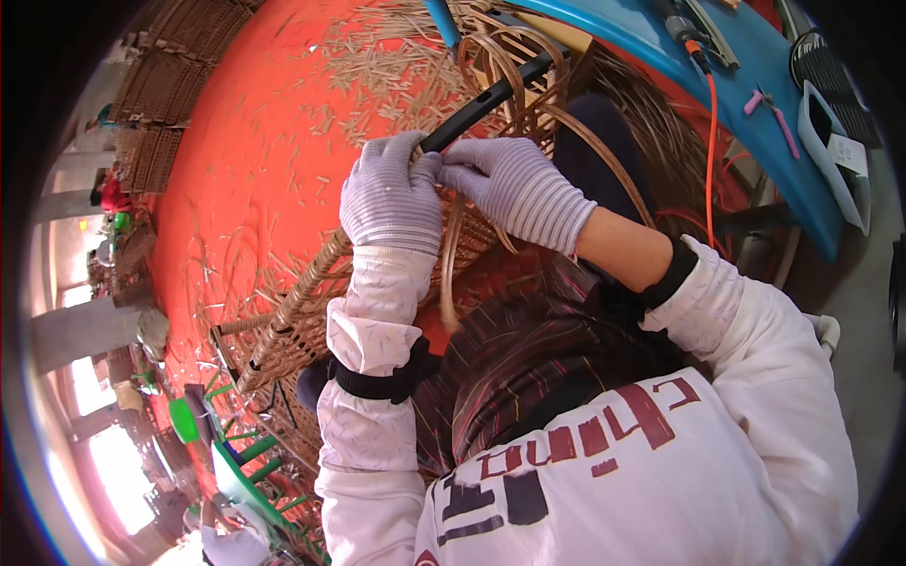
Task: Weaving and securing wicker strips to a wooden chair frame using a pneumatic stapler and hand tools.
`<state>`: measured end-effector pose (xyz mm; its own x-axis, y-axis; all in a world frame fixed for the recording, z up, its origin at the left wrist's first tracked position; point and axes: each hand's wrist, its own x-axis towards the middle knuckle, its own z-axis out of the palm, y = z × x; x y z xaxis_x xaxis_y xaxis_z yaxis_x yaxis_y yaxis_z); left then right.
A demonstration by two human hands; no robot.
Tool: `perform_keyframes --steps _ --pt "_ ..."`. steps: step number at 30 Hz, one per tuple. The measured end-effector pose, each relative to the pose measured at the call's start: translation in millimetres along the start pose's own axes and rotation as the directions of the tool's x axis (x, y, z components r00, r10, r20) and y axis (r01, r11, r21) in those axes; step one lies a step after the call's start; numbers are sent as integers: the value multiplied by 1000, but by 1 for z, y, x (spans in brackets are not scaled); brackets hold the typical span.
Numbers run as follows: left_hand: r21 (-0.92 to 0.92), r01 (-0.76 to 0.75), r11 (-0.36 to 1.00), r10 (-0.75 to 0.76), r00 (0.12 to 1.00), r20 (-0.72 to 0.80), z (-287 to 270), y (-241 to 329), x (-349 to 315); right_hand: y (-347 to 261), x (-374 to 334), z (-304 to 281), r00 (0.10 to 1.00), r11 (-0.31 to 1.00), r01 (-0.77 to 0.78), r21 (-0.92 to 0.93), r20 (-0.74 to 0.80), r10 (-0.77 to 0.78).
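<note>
Both my hands wear striped, light purple-grey knit gloves and meet at the near end of a black flat bar (477, 111) with holes in it. My left hand (392, 193) is closed round the corner where the bar meets the woven rattan frame (297, 297); its fingertips are hidden. Thumb and fingers together, my right hand (519, 189) pinches close beside it. A pale rattan strip (452, 259) hangs down from under the right fingers. More strips are looped in a coil (500, 61) around the bar's far end. The woven piece lies across my lap.
Rattan scraps (396, 71) litter the red floor (255, 141). At the right, a blue table (764, 113) carries a power tool (681, 30) with an orange cord (712, 160), pink-handled pliers (776, 118) and a grey tray (854, 198). Woven pieces (165, 75) are stacked far left; another person (231, 542) is lower left.
</note>
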<state>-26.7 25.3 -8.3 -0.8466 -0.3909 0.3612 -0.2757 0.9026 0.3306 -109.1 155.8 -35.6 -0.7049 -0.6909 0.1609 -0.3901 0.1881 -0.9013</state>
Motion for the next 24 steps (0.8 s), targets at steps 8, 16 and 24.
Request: perform_keyframes --steps 8,16,24 --pt "-309 122 943 -70 982 173 -15 -12 7 -26 -21 2 983 980 69 -189 182 -34" --pt "-254 78 964 -79 997 7 -12 -8 -2 -5 -24 3 985 995 -61 -73 158 72" --pt "-293 95 951 -67 992 107 -22 -18 7 -16 -30 -8 971 993 -101 -54 211 110"
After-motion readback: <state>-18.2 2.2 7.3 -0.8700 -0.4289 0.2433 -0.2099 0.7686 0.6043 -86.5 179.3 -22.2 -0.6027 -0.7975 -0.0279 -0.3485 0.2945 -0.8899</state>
